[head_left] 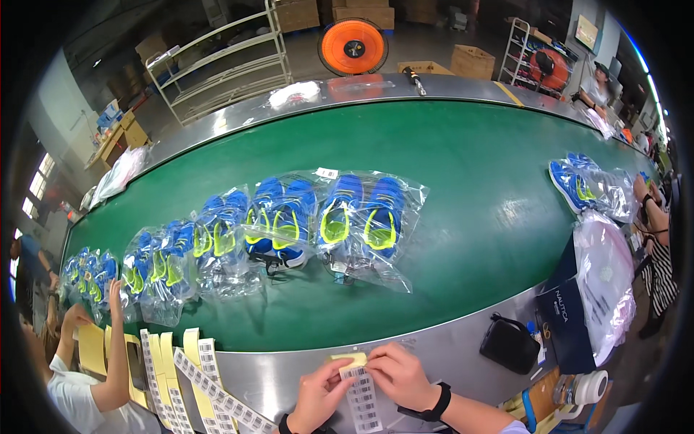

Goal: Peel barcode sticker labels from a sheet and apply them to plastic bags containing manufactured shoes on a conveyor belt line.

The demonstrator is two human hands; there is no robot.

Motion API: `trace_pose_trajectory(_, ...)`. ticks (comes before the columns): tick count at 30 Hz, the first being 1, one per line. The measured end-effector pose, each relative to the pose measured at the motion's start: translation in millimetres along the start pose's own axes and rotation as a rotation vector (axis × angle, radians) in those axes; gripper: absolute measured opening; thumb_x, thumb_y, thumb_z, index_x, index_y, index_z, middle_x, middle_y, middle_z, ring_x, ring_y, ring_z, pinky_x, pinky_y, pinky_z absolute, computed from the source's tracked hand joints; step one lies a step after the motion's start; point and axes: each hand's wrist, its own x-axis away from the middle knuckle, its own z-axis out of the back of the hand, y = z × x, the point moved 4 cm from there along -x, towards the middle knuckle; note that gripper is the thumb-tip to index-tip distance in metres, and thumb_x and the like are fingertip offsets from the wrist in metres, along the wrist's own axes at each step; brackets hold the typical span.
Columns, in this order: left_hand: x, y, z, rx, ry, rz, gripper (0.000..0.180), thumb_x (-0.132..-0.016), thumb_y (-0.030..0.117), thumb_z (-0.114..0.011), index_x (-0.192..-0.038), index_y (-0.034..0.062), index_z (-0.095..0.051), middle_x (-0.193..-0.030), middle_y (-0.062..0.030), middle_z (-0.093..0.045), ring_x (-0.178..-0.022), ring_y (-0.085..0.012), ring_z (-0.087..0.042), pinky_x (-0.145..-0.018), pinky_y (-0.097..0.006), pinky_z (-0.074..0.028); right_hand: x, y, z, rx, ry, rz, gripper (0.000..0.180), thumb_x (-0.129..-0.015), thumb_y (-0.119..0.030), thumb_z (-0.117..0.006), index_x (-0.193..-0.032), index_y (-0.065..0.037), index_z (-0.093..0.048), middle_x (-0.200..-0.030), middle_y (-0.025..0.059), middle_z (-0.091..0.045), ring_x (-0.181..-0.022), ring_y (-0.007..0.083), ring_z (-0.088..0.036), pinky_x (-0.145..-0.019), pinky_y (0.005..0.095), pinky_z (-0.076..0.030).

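Note:
At the near metal edge, my left hand (pixel 318 396) grips a strip of white barcode labels (pixel 363 406) between thumb and fingers. My right hand (pixel 402 377) pinches the strip's upper end from the other side, where the yellow backing (pixel 350 359) folds over. Whether a single label is between the right fingertips is too small to tell. Beyond my hands, on the green conveyor belt (pixel 463 181), lie pairs of blue shoes with lime linings in clear plastic bags; the nearest bagged pair (pixel 382 217) is just ahead.
More label strips (pixel 210 362) hang over the edge to my left, beside a co-worker's raised arm (pixel 114 347). A black pouch (pixel 510 343), a dark blue box (pixel 565 325) and plastic bags (pixel 603 282) sit right. Another worker (pixel 654 210) handles bagged shoes (pixel 578 184) farther right.

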Motion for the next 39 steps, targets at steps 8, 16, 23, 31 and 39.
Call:
trace_pose_trajectory(8,-19.1,-27.3,1.6,0.195,-0.027,0.176,0.051,-0.086,-0.012,-0.056,-0.134,-0.0045,-0.040,-0.120,-0.0166,-0.059,-0.102,-0.0196,-0.064,-0.087,-0.028,-0.053,-18.9,-13.2,18.6,-0.003,-0.020,0.128,0.008,-0.077,0.002,-0.067,-0.082,0.001,-0.060,-0.090,0.0110,-0.060,-0.080,0.0266,-0.060,-0.070,0.0340,-0.049)
trace_pose_trajectory(16,-27.8,-37.7,10.4,0.058,0.183,0.011,0.044,-0.087,-0.009,-0.057,-0.129,-0.0051,-0.045,-0.109,-0.0144,-0.063,-0.096,-0.0163,-0.064,-0.081,-0.025,-0.052,-152.8,175.4,153.7,-0.604,0.587,-0.274,0.005,-0.084,-0.003,-0.062,-0.082,-0.004,-0.058,-0.097,0.0033,-0.060,-0.085,0.0113,-0.056,-0.077,0.0231,-0.042)
trace_pose_trajectory(23,-19.7,-59.7,5.0,0.036,0.237,-0.015,0.033,-0.088,-0.008,-0.055,-0.121,-0.0077,-0.051,-0.103,-0.0133,-0.064,-0.087,-0.0132,-0.064,-0.073,-0.024,-0.052,-211.6,273.6,151.8,-0.624,0.461,-0.553,0.006,-0.087,-0.006,-0.063,-0.088,-0.001,-0.060,-0.090,0.0067,-0.061,-0.085,0.0145,-0.061,-0.077,0.0290,-0.052)
trace_pose_trajectory(31,-20.0,-44.3,-3.9,-0.276,0.242,-0.009,0.031,-0.087,0.001,-0.063,-0.118,0.0013,-0.061,-0.069,0.0048,-0.050,-0.055,-0.0025,-0.039,-0.049,-0.019,-0.033,-230.8,285.3,141.5,-0.640,0.474,-0.612,0.003,-0.087,0.001,-0.057,-0.088,0.004,-0.057,-0.089,0.0117,-0.063,-0.081,0.0202,-0.066,-0.070,0.0306,-0.057)
trace_pose_trajectory(39,-21.0,-46.5,-12.2,-0.178,0.194,0.007,0.031,-0.088,-0.003,-0.060,-0.119,-0.0026,-0.058,-0.084,-0.0025,-0.056,-0.069,-0.0065,-0.051,-0.059,-0.021,-0.043,-233.6,288.9,130.2,-0.407,0.616,-0.576,0.006,-0.082,0.006,-0.061,-0.081,0.003,-0.056,-0.076,0.0108,-0.062,-0.063,0.0171,-0.064,-0.055,0.0281,-0.055)
